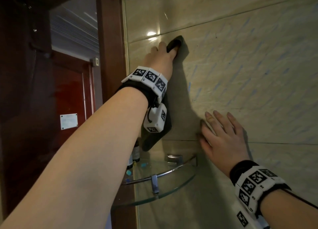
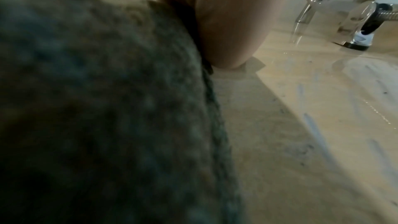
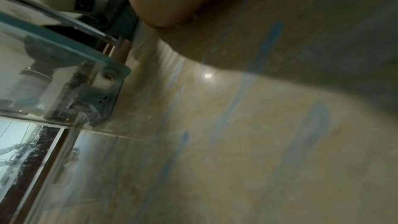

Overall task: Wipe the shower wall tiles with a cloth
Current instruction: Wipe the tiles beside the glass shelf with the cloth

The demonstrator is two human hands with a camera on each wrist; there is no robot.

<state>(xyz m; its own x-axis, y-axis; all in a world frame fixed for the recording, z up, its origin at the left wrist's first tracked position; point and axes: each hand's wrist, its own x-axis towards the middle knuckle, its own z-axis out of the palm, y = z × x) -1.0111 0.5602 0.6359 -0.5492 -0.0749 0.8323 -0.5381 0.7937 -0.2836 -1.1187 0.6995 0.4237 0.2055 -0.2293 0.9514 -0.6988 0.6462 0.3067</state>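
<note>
A dark grey cloth (image 1: 155, 139) lies against the beige wall tiles (image 1: 249, 65). My left hand (image 1: 163, 54) holds its upper end high on the wall near the left corner, fingers tucked into the fold; the rest hangs below my wrist. In the left wrist view the cloth (image 2: 96, 108) fills the left side next to my palm (image 2: 226, 23). My right hand (image 1: 222, 135) rests flat on the wall lower down, fingers spread, holding nothing. Faint blue streaks (image 1: 240, 53) mark the tiles to the right.
A glass corner shelf (image 1: 172, 185) with a chrome rail juts out just below both hands, with small bottles (image 1: 136, 153) at its back. A dark wooden door frame (image 1: 110, 47) borders the wall on the left. Chrome shower fittings (image 2: 355, 23) show in the left wrist view.
</note>
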